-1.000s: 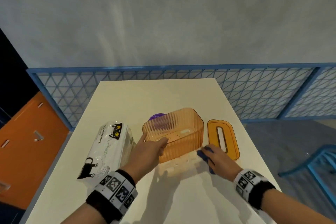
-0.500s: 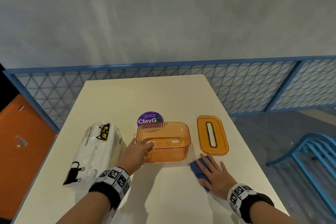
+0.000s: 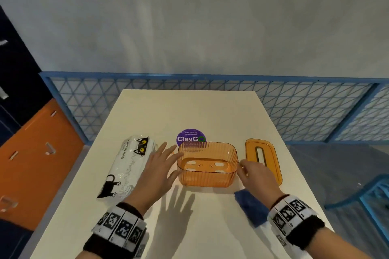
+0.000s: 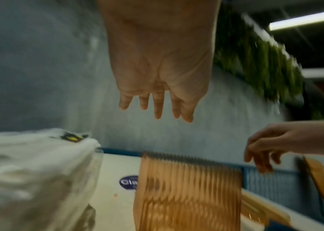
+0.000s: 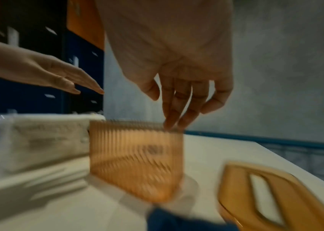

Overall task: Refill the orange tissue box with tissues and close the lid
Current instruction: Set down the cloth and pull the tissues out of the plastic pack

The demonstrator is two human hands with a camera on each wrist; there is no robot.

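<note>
So going left to right: the pack of tissues (image 3: 126,166), the one with black cats printed on the wrapper, lay on the left side of the white table (image 3: 189,107), same spot as half a second earlier. The left hand (image 3: 156,171) had come off the orange tissue box (image 3: 207,164), where it had been gripping the left rim. It was up above the table between the pack and the box, fingers straight and spread, holding nothing. The box sat upright in the middle with no lid and nothing inside, right in front of a purple round sticker (image 3: 190,136). The right hand (image 3: 257,176) had left the blue cloth (image 3: 249,206) it was pressing before and was at the box's right rim, fingers loosely curled downward. The wrist view was too blurry to say if the fingertips actually touched the rim. The orange lid (image 3: 263,160) lay flat just right of the box, partly behind that hand.
</note>
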